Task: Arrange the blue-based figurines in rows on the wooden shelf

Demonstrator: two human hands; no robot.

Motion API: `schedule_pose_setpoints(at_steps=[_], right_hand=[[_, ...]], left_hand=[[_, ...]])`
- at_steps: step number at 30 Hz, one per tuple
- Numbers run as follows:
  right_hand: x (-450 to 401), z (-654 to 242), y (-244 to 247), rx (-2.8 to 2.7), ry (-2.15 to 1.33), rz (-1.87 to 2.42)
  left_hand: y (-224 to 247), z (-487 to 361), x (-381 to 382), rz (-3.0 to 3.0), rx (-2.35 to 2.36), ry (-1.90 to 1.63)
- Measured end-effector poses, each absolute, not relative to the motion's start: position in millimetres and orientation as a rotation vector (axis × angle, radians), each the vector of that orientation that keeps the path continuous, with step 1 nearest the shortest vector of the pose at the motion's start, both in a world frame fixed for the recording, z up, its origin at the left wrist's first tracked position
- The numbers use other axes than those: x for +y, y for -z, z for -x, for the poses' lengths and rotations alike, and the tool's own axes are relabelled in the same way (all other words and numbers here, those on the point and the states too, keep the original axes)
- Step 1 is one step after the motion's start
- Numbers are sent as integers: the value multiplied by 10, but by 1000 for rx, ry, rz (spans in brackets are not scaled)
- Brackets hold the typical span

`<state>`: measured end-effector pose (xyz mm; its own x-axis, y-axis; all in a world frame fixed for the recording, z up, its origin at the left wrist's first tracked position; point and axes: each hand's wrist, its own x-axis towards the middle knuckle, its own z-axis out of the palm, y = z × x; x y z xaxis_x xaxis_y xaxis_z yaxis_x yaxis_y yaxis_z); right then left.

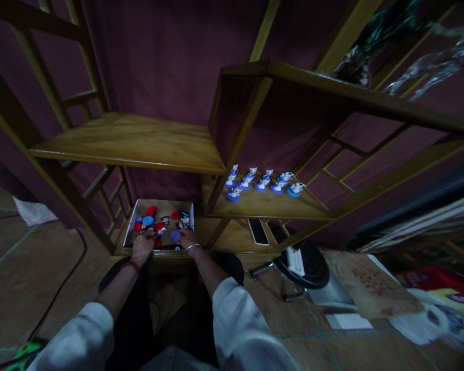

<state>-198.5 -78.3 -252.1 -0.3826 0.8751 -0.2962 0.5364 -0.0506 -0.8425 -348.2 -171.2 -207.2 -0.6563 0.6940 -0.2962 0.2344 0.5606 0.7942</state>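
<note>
A shallow cardboard box (pixel 127 234) on the low shelf holds several small toy figurines with red, blue and purple round bases. Over its left front part, my left hand (pixel 142 248) has its fingers closed on a small white-and-blue figurine (pixel 161 232). At the box's right front, my right hand (pixel 188 239) pinches a figurine whose purple round base (pixel 175 236) faces up. The fingertips of both hands are small and dim in the picture. To the right, several figurines (pixel 263 183) stand upright in rows on a higher shelf.
The wooden shelf unit has a board (pixel 131 141) above the box and upright posts on both sides. A dark phone-like slab (pixel 258 232) lies on the lower shelf. A black round stool (pixel 309 265) stands right, near a flattened carton (pixel 371 283). A cable (pixel 71 273) crosses the floor.
</note>
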Motion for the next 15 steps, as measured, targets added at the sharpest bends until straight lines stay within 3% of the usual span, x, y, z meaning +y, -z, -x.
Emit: schedule_pose_setpoints(at_steps=[5, 15], right_hand=[[-789, 1989, 2546, -1911, -1421, 1540], [-830, 1997, 2440, -2040, -1306, 1559]], left_hand=[[1967, 3564, -1776, -895, 2403, -664], [1947, 3660, -1845, -924, 2517, -573]])
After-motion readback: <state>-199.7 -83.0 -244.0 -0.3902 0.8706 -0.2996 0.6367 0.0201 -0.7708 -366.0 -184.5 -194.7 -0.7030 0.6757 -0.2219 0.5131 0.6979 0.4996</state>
